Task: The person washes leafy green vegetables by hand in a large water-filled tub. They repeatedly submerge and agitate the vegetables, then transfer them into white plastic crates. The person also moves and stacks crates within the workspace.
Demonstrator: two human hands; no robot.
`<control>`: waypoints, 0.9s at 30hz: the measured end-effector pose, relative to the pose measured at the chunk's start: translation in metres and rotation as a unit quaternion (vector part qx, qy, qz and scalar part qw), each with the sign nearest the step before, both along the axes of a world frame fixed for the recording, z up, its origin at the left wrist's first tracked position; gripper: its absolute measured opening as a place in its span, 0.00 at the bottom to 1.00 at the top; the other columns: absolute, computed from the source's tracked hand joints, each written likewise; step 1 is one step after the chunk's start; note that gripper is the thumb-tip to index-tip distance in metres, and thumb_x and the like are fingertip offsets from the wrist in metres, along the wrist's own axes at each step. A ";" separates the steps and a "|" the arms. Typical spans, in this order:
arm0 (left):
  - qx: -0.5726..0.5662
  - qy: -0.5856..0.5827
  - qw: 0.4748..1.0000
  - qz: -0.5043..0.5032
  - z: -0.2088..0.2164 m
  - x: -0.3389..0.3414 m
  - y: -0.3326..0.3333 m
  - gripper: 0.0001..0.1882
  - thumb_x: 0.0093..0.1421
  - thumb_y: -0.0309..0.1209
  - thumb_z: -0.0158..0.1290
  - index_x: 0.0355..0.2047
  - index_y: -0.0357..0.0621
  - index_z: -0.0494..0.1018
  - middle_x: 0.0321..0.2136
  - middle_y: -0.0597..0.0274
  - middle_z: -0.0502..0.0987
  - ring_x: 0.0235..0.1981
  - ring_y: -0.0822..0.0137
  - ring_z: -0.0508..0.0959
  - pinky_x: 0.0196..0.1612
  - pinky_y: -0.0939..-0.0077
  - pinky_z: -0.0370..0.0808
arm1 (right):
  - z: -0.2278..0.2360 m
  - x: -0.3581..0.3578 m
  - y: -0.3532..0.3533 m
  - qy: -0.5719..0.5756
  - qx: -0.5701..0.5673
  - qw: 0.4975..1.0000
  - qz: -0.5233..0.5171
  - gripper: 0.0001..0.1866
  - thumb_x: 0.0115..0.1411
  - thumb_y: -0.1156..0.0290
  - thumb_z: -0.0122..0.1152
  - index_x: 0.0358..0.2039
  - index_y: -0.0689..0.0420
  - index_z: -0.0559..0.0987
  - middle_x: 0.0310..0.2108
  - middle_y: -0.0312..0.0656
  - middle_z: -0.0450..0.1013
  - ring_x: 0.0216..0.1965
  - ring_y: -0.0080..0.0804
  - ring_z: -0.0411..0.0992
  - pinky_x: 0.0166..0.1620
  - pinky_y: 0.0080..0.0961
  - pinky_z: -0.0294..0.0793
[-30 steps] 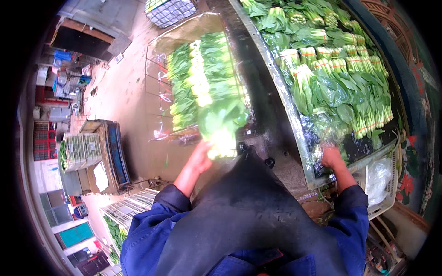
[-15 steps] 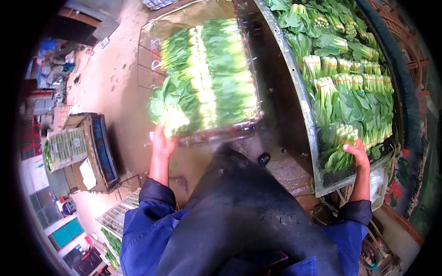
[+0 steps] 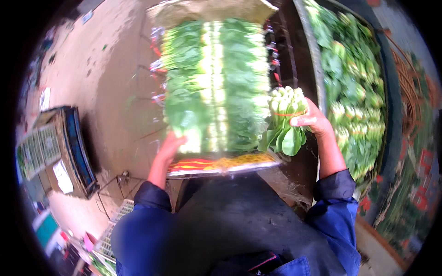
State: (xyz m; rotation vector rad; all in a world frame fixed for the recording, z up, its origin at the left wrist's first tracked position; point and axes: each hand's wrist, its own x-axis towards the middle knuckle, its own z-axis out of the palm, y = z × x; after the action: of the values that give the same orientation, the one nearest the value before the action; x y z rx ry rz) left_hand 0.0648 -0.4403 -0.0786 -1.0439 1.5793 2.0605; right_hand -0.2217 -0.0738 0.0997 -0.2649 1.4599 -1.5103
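My left hand (image 3: 169, 149) is at the near left corner of a lined crate (image 3: 207, 10). Its fingers close on the pale stem end of a bunch of leafy greens (image 3: 186, 112), smeared by motion, which lies at the near end of the left row. My right hand (image 3: 314, 120) grips another bunch of leafy greens (image 3: 286, 110), tied with a red band. That bunch is held stems up and leaves down, just off the crate's right side. Rows of greens (image 3: 239, 83) fill the crate, their pale stems meeting along the middle.
To the right, a long metal trough (image 3: 317, 55) holds many banded bunches (image 3: 354, 122). On the left stands a cart (image 3: 83, 147) with a plastic basket (image 3: 39, 152) on it. More pale baskets (image 3: 120, 216) sit at the lower left. The floor (image 3: 117, 87) is wet.
My right hand has lifted its bunch out of the trough and carried it left to the crate. My left hand's bunch has moved onto the row inside the crate. The view has shifted.
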 end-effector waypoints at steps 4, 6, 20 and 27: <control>0.162 -0.022 0.981 -0.101 0.007 -0.019 -0.010 0.45 0.58 0.25 0.62 0.72 0.42 0.51 0.60 0.57 0.71 0.57 0.65 0.74 0.59 0.69 0.72 | -0.060 -0.025 -0.100 -0.003 0.023 0.994 0.108 0.42 0.46 0.67 0.78 0.61 0.64 0.70 0.56 0.42 0.75 0.56 0.30 0.72 0.64 0.30 0.66; 0.166 -0.014 0.976 -0.141 -0.027 -0.003 -0.010 0.48 0.60 0.26 0.62 0.74 0.44 0.46 0.65 0.57 0.66 0.61 0.66 0.70 0.62 0.70 0.69 | -0.094 -0.031 -0.150 0.014 0.043 0.985 0.168 0.40 0.48 0.68 0.77 0.60 0.65 0.70 0.54 0.42 0.75 0.55 0.31 0.73 0.63 0.30 0.67; -0.089 -0.037 0.932 -0.348 -0.032 0.003 -0.014 0.53 0.58 0.45 0.62 0.74 0.42 0.43 0.63 0.39 0.68 0.57 0.46 0.75 0.59 0.65 0.72 | -0.290 0.060 -0.417 0.495 0.264 0.729 0.392 0.37 0.50 0.53 0.73 0.55 0.59 0.70 0.48 0.49 0.75 0.52 0.46 0.74 0.54 0.41 0.71; -0.096 -0.029 0.950 -0.296 -0.039 0.005 -0.020 0.48 0.55 0.47 0.59 0.70 0.40 0.53 0.52 0.35 0.73 0.51 0.38 0.76 0.53 0.53 0.74 | -0.372 0.085 -0.417 0.593 0.250 0.690 0.331 0.41 0.56 0.39 0.63 0.56 0.62 0.70 0.45 0.47 0.74 0.48 0.43 0.70 0.52 0.41 0.63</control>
State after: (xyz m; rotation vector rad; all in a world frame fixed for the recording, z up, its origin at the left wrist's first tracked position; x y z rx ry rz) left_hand 0.0699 -0.4599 -0.1171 -0.5736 1.8109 1.4835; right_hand -0.1367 -0.4906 -0.2727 -1.4436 2.2876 -0.1454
